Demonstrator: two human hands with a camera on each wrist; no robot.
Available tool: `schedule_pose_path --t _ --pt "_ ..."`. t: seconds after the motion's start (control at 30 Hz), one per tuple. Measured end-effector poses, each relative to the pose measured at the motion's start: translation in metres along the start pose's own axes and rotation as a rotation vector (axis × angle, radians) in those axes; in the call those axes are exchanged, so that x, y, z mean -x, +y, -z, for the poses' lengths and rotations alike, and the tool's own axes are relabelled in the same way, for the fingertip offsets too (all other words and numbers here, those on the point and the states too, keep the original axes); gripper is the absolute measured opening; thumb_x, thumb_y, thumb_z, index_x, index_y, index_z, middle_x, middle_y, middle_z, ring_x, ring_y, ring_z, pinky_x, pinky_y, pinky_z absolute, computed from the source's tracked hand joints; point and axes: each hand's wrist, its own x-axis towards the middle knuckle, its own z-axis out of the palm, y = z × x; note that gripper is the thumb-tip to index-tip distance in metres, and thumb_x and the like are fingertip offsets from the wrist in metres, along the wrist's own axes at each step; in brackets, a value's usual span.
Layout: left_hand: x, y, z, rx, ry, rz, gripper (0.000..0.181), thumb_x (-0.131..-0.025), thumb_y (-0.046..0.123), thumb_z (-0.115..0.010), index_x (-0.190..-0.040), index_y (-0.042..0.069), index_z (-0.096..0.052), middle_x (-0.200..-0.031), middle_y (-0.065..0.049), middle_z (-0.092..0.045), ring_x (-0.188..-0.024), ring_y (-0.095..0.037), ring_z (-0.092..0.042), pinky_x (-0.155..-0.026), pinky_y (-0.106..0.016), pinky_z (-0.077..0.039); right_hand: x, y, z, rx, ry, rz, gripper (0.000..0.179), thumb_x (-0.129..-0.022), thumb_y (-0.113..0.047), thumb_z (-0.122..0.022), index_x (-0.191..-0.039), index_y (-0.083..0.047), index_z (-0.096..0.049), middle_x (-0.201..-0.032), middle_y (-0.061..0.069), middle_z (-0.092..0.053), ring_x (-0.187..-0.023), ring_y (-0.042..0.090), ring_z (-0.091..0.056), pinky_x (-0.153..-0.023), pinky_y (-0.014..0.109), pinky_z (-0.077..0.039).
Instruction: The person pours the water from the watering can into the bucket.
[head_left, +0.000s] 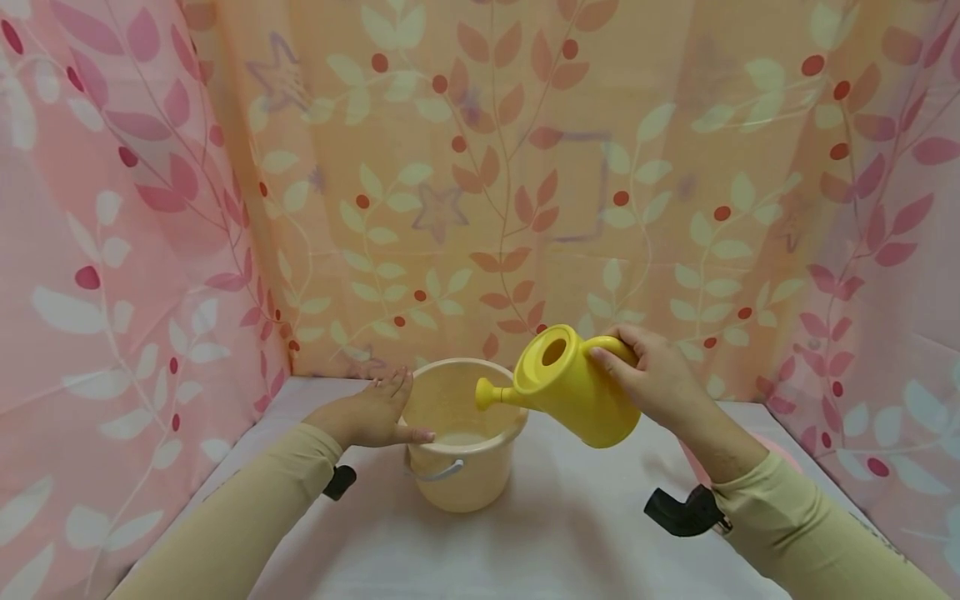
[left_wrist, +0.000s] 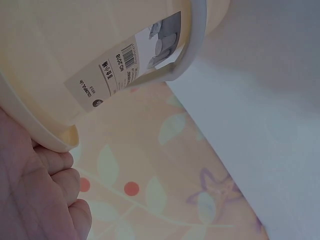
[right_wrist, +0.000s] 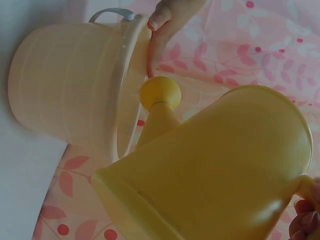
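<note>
Bucket [head_left: 461, 490], cream: standing upright on the worktop [head_left: 352, 554]. Watering can [head_left: 600, 412], yellow: you are holding it tilted, right of the bucket, its spout [head_left: 487, 394] reaching over the bucket's mouth. Right grip [head_left: 660, 371]: you are closing it firmly round the can's handle. Left grip [head_left: 378, 414]: you are resting it, fingers extended and thumb spread, at the bucket's left edge. Step, apparently: you are pouring into the bucket, though whether water is running is too faint to tell. Next move: probably calling for further tilt, spout inside the bucket.

2 hands [head_left: 367, 417] [head_left: 658, 373], 1 bkt [head_left: 480, 479], 1 wtr-can [head_left: 585, 400]
</note>
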Motion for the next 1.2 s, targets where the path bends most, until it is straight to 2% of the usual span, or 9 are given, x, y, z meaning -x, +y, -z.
schedule_pose_path --t 0.27,0.97,1.2 --pt "0.0030 0.0013 0.0030 0.012 0.006 -0.010 0.112 -0.077 0.075 -0.042 -0.141 -0.012 -0.012 -0.148 -0.028 -0.009 -0.137 -0.037 -0.008 -0.110 -0.050 -0.012 -0.0002 0.0003 -0.0008 0.001 0.004 0.008 0.033 -0.088 -0.042 -0.056 -0.099 -0.011 -0.060 -0.083 0.005 -0.059 -0.074 0.020 -0.056 -0.068 0.031 -0.050" --pt "-0.0006 -0.0004 0.0003 0.007 0.018 -0.010 0.112 -0.076 0.075 -0.043 -0.141 -0.011 -0.013 -0.148 -0.027 -0.011 -0.138 -0.036 -0.009 -0.110 -0.050 -0.012 -0.0009 0.0015 -0.0020 -0.012 0.011 0.017 0.030 -0.088 -0.040 -0.057 -0.096 -0.011 -0.060 -0.082 0.005 -0.059 -0.073 0.020 -0.055 -0.067 0.031 -0.050" --pt "-0.0001 0.0000 0.0000 0.010 0.001 0.003 0.114 -0.074 0.077 -0.042 -0.142 -0.010 -0.012 -0.148 -0.026 -0.009 -0.138 -0.035 -0.008 -0.110 -0.049 -0.011 -0.0011 0.0018 -0.0023 -0.009 0.012 0.020 0.029 -0.088 -0.039 -0.058 -0.096 -0.011 -0.060 -0.081 0.005 -0.059 -0.073 0.020 -0.055 -0.066 0.032 -0.050"
